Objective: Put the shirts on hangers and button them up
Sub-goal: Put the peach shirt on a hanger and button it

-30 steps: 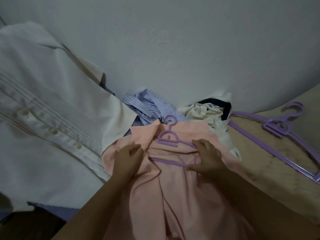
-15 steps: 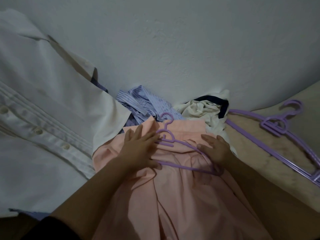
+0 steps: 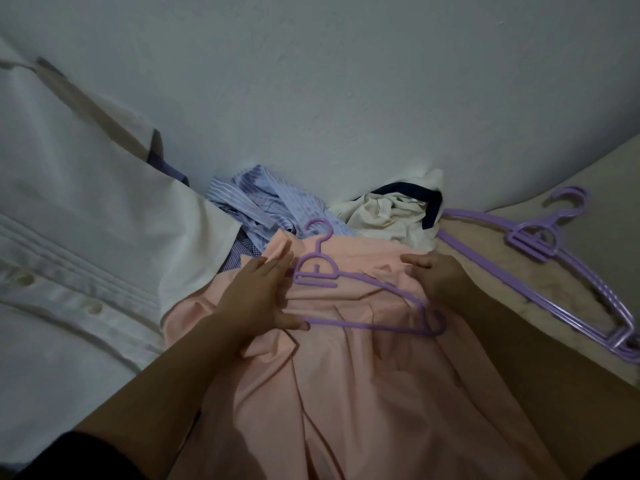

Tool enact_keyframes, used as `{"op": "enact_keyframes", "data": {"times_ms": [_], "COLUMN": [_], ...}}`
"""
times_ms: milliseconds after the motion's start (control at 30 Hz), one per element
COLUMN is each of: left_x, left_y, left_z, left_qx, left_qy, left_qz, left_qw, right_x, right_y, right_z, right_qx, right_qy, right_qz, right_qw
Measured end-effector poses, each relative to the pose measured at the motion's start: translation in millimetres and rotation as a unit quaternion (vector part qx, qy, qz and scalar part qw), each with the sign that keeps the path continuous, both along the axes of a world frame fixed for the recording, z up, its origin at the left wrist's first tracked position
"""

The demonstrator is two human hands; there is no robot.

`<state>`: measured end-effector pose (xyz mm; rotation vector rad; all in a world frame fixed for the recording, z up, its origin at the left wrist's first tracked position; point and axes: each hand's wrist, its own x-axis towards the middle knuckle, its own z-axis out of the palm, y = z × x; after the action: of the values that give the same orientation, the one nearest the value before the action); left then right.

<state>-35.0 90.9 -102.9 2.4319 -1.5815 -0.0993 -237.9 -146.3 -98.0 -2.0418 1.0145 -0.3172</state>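
Observation:
A peach shirt lies spread in front of me, collar end toward the wall. A purple hanger lies on top of it, hook pointing at the wall. My left hand rests on the hanger's left half with fingers straight; its thumb touches the lower bar. My right hand lies on the shirt's right shoulder, just beyond the hanger's right arm, fingers pointing left on the fabric. The hanger's left arm is hidden under my left hand.
A white buttoned shirt hangs at the left. A blue striped shirt and a cream garment with dark trim are bunched against the wall. Several spare purple hangers lie stacked on the beige surface at the right.
My left hand moved from the shirt's left edge onto the hanger and flattened. My right hand slid right, off the hanger, uncovering its right arm and end.

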Motion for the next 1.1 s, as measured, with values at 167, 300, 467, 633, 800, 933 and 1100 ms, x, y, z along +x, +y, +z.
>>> {"op": "enact_keyframes", "data": {"times_ms": [167,300,467,633,800,933,1100], "left_x": [-9,-15,-9,10,24,25,14], "left_y": [-45,-71,-72,-54,-32,-24,-31], "left_z": [19,21,7,4,10,18,24], "left_qx": [-0.037,-0.029,0.021,0.054,0.045,0.053,0.039], "left_qy": [-0.043,-0.097,-0.128,-0.149,-0.181,-0.191,-0.162], "left_qz": [-0.019,-0.044,-0.101,-0.118,-0.107,-0.052,0.023], "left_qw": [0.998,0.994,0.986,0.980,0.977,0.979,0.986], "right_x": [-8,-21,-27,-19,-17,-10,16], "right_y": [-33,-57,-56,-39,-23,-7,33], "right_z": [34,49,47,46,51,59,66], "right_qx": [-0.106,-0.181,-0.188,-0.063,0.056,0.143,0.312], "right_qy": [-0.018,0.011,0.075,0.027,-0.028,-0.035,-0.219], "right_qz": [-0.077,-0.103,-0.068,-0.066,-0.027,-0.020,-0.024], "right_qw": [0.991,0.978,0.977,0.996,0.998,0.989,0.924]}}
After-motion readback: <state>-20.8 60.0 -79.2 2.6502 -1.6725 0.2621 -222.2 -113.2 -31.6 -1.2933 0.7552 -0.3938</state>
